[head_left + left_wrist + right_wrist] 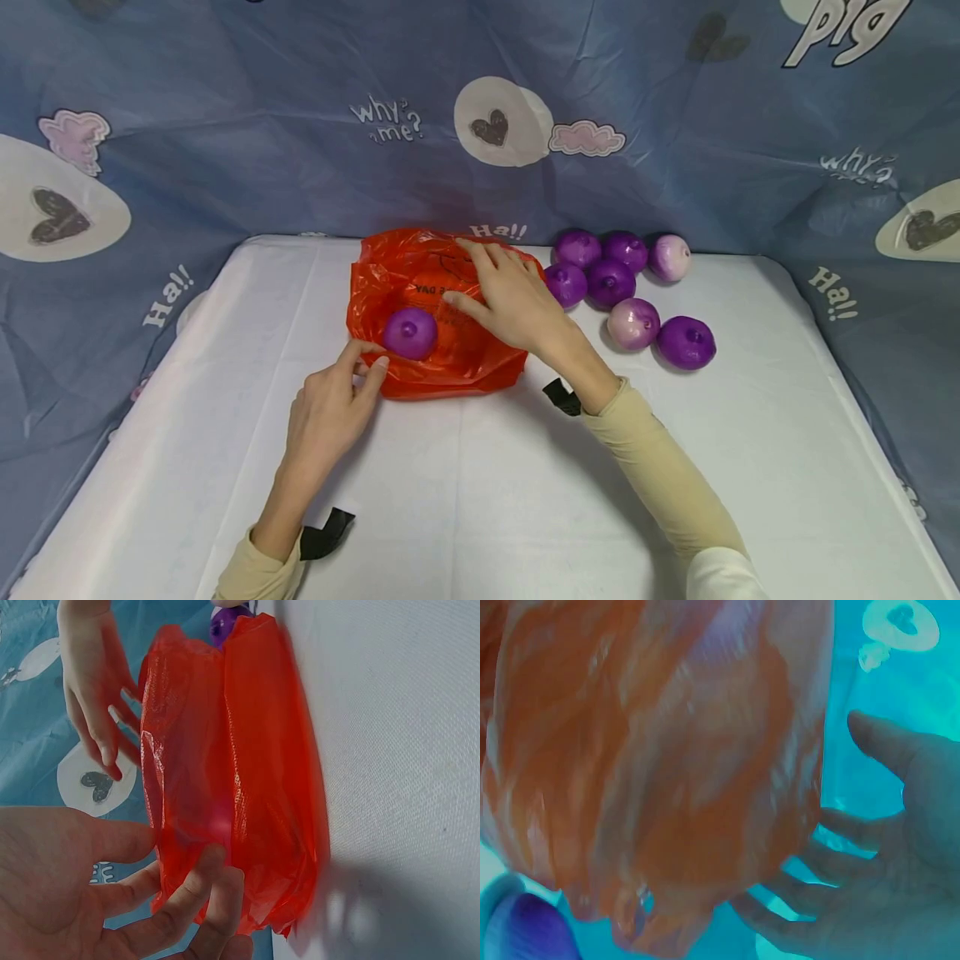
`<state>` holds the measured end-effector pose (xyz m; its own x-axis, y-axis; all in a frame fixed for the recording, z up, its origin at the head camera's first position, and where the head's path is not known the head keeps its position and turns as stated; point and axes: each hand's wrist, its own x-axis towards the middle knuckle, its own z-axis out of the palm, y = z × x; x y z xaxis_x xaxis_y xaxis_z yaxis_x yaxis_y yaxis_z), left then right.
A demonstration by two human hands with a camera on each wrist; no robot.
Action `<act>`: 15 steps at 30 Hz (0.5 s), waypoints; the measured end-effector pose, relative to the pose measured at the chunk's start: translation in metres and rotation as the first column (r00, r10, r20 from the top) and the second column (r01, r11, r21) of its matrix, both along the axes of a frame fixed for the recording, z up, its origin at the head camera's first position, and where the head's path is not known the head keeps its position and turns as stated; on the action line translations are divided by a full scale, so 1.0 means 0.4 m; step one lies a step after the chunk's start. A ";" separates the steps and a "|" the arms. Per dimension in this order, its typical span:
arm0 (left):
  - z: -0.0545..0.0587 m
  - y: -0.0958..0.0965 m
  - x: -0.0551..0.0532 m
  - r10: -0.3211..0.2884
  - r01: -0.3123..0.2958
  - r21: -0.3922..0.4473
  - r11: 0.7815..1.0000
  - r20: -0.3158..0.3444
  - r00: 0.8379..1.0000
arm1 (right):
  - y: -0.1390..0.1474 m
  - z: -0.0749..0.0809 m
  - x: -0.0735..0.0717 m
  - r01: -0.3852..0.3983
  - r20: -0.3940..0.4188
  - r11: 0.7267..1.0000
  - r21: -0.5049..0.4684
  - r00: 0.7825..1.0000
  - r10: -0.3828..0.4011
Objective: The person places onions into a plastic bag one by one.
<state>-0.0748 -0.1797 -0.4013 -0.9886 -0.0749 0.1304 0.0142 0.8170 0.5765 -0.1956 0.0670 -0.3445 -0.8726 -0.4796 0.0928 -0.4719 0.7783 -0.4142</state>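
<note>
A red plastic bag [480,367] lies with its mouth open on the white table, and one purple onion [410,333] sits inside it. At the bag's near left rim, my left hand [330,408] pinches the plastic between thumb and fingers; the left wrist view shows the thumb [124,840] at that edge. My right hand [517,300] is over the bag's right side, fingers spread and fairly straight. In the right wrist view its fingertips [810,862] are against the bag's outer side, the thumb apart from it.
Several purple onions [611,283] cluster right of the bag, close to the right hand. Two paler ones [633,324] are among them. A blue printed cloth [300,167] hangs behind the white table [450,500]. Black strips [326,533] show at both wrists.
</note>
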 end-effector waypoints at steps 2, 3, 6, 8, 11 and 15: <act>0.000 0.000 0.000 -0.001 0.001 0.001 1.000 -0.001 1.000 | 0.018 0.005 -0.003 0.021 0.006 1.000 -0.018 1.000 -0.021; -0.001 0.000 0.000 -0.002 0.002 0.000 1.000 -0.003 1.000 | 0.028 0.008 -0.005 0.031 0.013 0.999 -0.029 0.999 -0.031; -0.002 0.000 0.000 -0.002 0.002 -0.003 1.000 -0.005 1.000 | 0.058 0.013 -0.011 0.068 0.033 0.996 -0.054 0.997 -0.067; -0.002 0.000 0.001 -0.002 0.002 -0.004 1.000 -0.002 1.000 | 0.077 0.014 -0.016 0.086 0.037 0.994 -0.063 0.996 -0.084; -0.002 -0.001 0.001 -0.002 0.002 -0.004 1.000 0.000 1.000 | 0.103 0.012 -0.024 0.106 0.036 0.992 -0.073 0.994 -0.103; -0.002 -0.001 0.000 0.000 0.000 -0.003 1.000 0.000 1.000 | 0.131 0.007 -0.036 0.124 0.032 0.988 -0.094 0.992 -0.121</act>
